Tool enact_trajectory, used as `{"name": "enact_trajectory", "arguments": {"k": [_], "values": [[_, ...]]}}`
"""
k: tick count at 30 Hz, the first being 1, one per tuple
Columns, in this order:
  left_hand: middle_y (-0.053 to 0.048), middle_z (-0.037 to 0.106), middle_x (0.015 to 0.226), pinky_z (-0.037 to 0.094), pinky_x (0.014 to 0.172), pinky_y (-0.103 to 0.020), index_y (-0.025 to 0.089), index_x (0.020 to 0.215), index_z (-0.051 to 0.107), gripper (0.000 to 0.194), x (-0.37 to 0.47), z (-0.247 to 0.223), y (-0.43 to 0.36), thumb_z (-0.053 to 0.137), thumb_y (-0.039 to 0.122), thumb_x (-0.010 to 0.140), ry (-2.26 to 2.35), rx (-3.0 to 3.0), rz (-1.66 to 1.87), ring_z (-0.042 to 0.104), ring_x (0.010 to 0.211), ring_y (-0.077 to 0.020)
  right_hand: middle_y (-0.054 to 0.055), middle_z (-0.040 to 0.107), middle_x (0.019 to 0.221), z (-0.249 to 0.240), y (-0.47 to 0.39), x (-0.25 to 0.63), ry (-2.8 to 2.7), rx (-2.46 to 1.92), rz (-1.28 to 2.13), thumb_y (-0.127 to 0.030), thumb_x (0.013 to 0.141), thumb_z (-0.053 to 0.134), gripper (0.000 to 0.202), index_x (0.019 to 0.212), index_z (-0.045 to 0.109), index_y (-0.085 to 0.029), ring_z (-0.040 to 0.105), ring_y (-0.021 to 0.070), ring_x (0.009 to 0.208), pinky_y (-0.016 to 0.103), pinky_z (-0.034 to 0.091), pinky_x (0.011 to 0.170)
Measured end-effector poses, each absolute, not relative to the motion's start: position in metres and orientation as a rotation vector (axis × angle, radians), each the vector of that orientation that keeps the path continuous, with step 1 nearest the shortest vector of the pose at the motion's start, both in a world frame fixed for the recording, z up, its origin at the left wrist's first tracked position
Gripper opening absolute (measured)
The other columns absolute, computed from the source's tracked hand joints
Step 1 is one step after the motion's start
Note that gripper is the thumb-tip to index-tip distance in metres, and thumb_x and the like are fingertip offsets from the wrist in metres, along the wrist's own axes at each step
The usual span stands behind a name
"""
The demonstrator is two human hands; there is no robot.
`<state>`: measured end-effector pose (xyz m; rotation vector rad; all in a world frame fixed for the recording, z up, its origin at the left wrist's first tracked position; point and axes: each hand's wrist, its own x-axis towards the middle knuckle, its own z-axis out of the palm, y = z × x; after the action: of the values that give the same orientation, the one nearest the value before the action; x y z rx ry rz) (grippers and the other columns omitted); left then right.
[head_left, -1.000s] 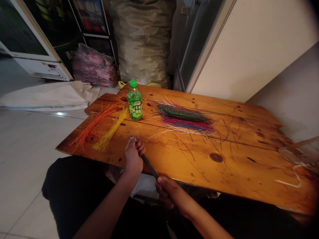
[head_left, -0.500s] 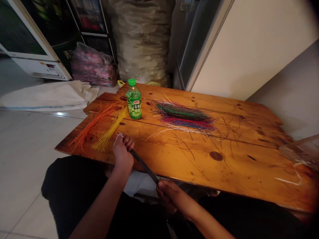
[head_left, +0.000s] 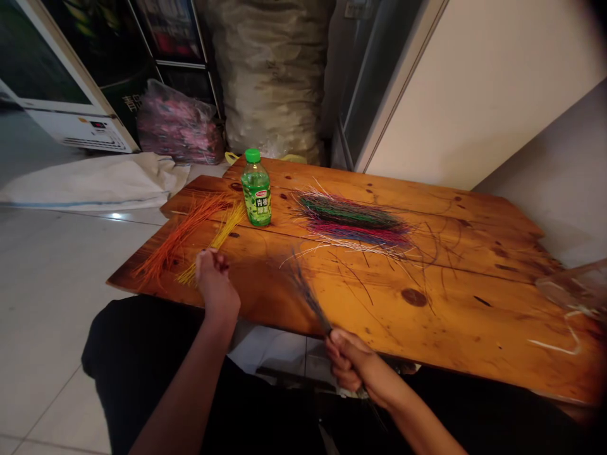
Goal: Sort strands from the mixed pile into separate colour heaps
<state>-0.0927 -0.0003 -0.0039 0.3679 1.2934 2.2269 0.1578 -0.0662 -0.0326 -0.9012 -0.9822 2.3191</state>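
Observation:
My right hand (head_left: 351, 360) is wrapped round a bundle of thin dark strands (head_left: 313, 300) in front of the table edge. The strands' far ends fan out, blurred, over the tabletop, and a few trail below the hand. My left hand (head_left: 213, 278), apart from the bundle, is closed beside the yellow strands (head_left: 227, 232); its fingers hide whatever may be in them. Left of these lies a pile of orange strands (head_left: 177, 240). Further right on the table is a heap of green, red, blue and white strands (head_left: 353, 221).
A green-capped drink bottle (head_left: 257, 196) stands upright on the wooden table (head_left: 294, 265). Loose strands lie scattered at the right, near a clear plastic container (head_left: 573, 287). Behind the table are a large full sack (head_left: 275, 82) and a bag of pink items (head_left: 177, 123).
The dark bundle has left my left hand, and its freed end spreads out. My right hand has moved right with it, while my left hand has shifted left towards the yellow strands.

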Motion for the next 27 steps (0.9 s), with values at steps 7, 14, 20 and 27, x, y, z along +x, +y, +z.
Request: {"name": "enact_trajectory", "arguments": {"k": [7, 14, 20, 27], "values": [[-0.02, 0.052, 0.121, 0.019, 0.104, -0.048, 0.01, 0.108, 0.054, 0.04, -0.071, -0.055, 0.034, 0.052, 0.036, 0.078, 2.126, 1.696, 1.296, 0.036, 0.124, -0.0329, -0.011, 0.018, 0.052, -0.019, -0.037, 0.193, -0.722, -0.896, 2.054, -0.043, 0.08, 0.056, 0.034, 0.066, 0.036, -0.019, 0.005, 0.0014, 0.039, 0.014, 0.006, 0.033], [-0.026, 0.037, 0.134, 0.022, 0.106, -0.041, -0.005, 0.126, 0.038, 0.06, -0.035, -0.062, 0.066, 0.037, 0.039, 0.087, 2.208, 2.08, 0.792, 0.031, 0.129, -0.0305, -0.011, 0.016, 0.052, -0.016, -0.02, 0.221, -0.621, -0.907, 1.832, -0.041, 0.076, 0.061, 0.033, 0.065, 0.038, -0.02, 0.002, 0.0022, 0.04, 0.014, 0.006, 0.032], [-0.024, 0.031, 0.138, 0.026, 0.106, -0.038, -0.004, 0.13, 0.034, 0.061, -0.013, -0.061, 0.093, 0.03, 0.041, 0.089, 2.229, 1.981, 0.912, 0.028, 0.13, -0.0274, -0.011, 0.016, 0.052, -0.018, -0.014, 0.233, -0.615, -0.888, 1.764, -0.041, 0.076, 0.061, 0.032, 0.065, 0.039, -0.02, 0.002, 0.0024, 0.04, 0.013, 0.009, 0.031], [-0.021, 0.035, 0.138, 0.024, 0.107, -0.04, 0.0, 0.127, 0.038, 0.054, -0.025, -0.056, 0.133, 0.032, 0.038, 0.089, 2.266, 1.933, 1.197, 0.028, 0.13, -0.0273, -0.01, 0.014, 0.052, -0.018, -0.012, 0.242, -0.547, -0.849, 1.748, -0.04, 0.076, 0.061, 0.033, 0.063, 0.04, -0.019, 0.001, 0.0024, 0.04, 0.014, 0.007, 0.031]]}}
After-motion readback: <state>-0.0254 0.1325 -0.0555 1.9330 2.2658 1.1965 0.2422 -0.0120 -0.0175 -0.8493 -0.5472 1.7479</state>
